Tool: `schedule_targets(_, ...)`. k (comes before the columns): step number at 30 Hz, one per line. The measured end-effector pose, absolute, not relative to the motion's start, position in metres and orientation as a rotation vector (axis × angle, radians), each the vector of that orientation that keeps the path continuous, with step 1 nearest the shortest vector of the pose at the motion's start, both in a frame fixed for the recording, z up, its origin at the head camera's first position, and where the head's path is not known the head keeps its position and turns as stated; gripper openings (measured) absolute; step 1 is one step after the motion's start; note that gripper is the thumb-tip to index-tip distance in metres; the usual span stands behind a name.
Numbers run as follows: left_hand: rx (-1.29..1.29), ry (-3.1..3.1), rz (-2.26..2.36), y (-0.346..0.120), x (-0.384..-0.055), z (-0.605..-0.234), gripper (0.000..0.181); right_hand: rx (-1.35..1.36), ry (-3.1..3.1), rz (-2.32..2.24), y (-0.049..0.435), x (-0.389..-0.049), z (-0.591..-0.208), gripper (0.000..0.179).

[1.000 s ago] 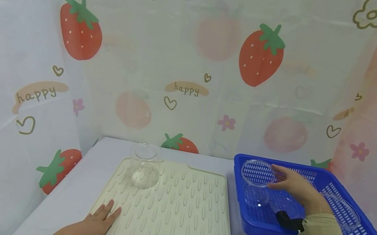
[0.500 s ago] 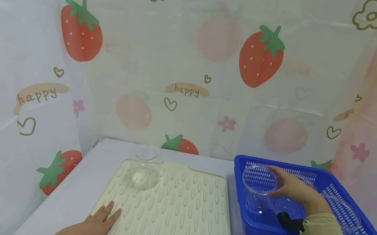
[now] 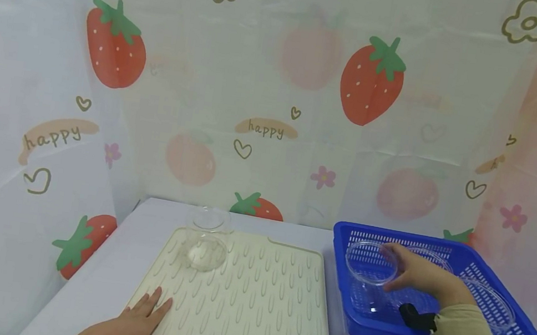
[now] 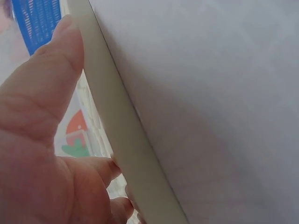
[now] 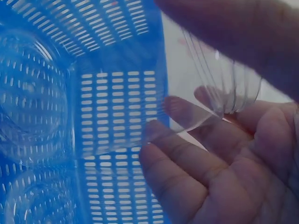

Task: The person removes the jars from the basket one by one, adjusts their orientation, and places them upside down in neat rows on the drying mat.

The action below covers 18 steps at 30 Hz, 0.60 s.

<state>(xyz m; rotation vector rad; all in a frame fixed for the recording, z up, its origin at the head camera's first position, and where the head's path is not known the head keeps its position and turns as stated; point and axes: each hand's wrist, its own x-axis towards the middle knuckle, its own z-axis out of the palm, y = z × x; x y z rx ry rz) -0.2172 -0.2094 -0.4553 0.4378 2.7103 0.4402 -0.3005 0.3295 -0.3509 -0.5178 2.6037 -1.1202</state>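
Observation:
My right hand (image 3: pixel 423 276) holds a clear plastic jar (image 3: pixel 370 264) by the side of its wide round mouth, over the left part of the blue basket (image 3: pixel 394 332). In the right wrist view the thumb lies above and the fingers below the jar's ridged clear wall (image 5: pixel 222 88). Flat on the left edge of a cream ribbed mat (image 3: pixel 251 305), my left hand (image 3: pixel 129 321) rests with its fingers spread. The left wrist view shows its thumb and fingertips along the mat's thick edge (image 4: pixel 119 116). Another clear jar (image 3: pixel 207 238) stands upright at the mat's back left corner.
More clear round containers (image 3: pixel 496 299) lie in the basket, right of and behind my right hand. The basket stands right of the mat on a white table (image 3: pixel 77 289). A strawberry-print curtain (image 3: pixel 278 90) closes off the back and sides.
My right hand and its jar have come slightly lower and nearer in the basket, the jar's mouth shifting a little rightward. My left hand and the jar on the mat stay put.

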Motion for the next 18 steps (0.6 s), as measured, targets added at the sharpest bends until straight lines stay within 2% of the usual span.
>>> schedule_targets(18, 0.443, 2.714, 0.418, -0.2086, -0.2158, -0.4519, 0.099, -0.506, 2.558, -1.157, 0.3365, -0.3048, -0.3578, 0.089)
